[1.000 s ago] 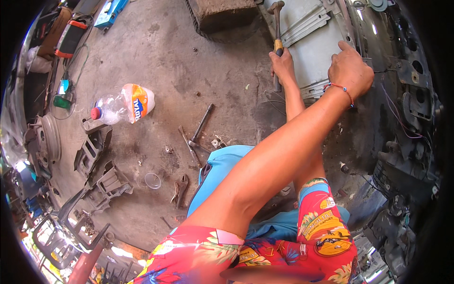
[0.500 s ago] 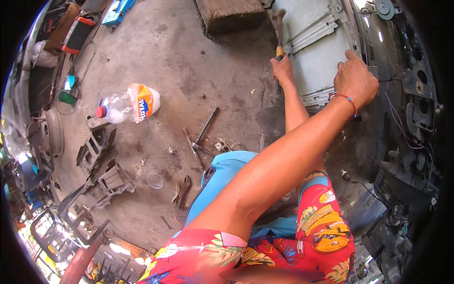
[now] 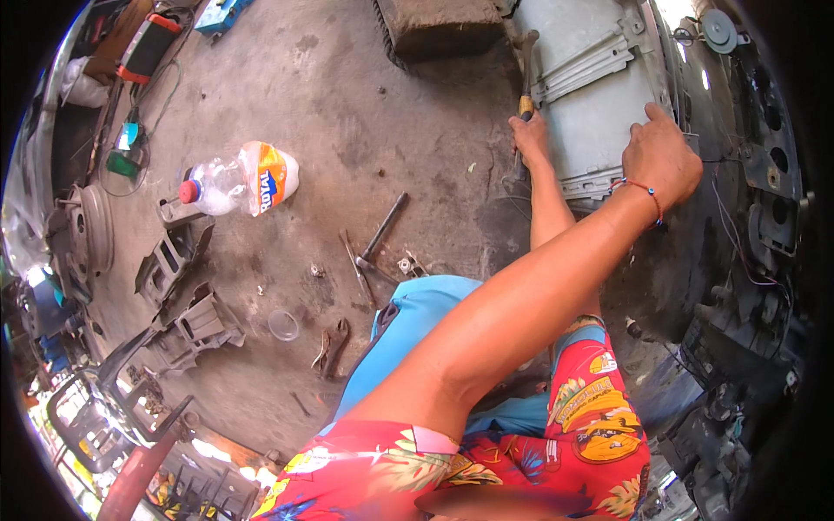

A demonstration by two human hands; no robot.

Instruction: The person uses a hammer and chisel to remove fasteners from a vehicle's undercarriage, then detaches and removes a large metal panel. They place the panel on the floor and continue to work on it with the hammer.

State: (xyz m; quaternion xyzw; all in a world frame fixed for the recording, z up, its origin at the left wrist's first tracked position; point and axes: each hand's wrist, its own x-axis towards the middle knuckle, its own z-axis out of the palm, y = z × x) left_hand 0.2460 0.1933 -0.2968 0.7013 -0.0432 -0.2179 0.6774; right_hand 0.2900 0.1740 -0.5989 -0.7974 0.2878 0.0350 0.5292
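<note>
My forearms cross, the left over the right. My right hand (image 3: 532, 139) is wrapped round the handle of a hammer (image 3: 526, 78), whose head points away from me beside a grey metal panel (image 3: 595, 113) with ribbed strips. Over the panel's right edge, my left hand (image 3: 665, 158), with a red beaded bracelet at the wrist, is curled closed with the index knuckle raised. A thin metal end shows beside its fingers, but what it grips is mostly hidden.
A plastic bottle (image 3: 239, 180) with a red cap lies on the concrete floor left of centre. Nearer are a T-shaped metal tool (image 3: 382, 230), pliers (image 3: 332, 347) and dark brackets (image 3: 172, 267). A heavy block (image 3: 443, 28) sits at the far side; dark vehicle parts (image 3: 773, 165) line the right.
The whole view has shifted slightly, with the floor and panel appearing a little further right. Both hands keep nearly the same place at the panel, and the hammer stays in my right hand.
</note>
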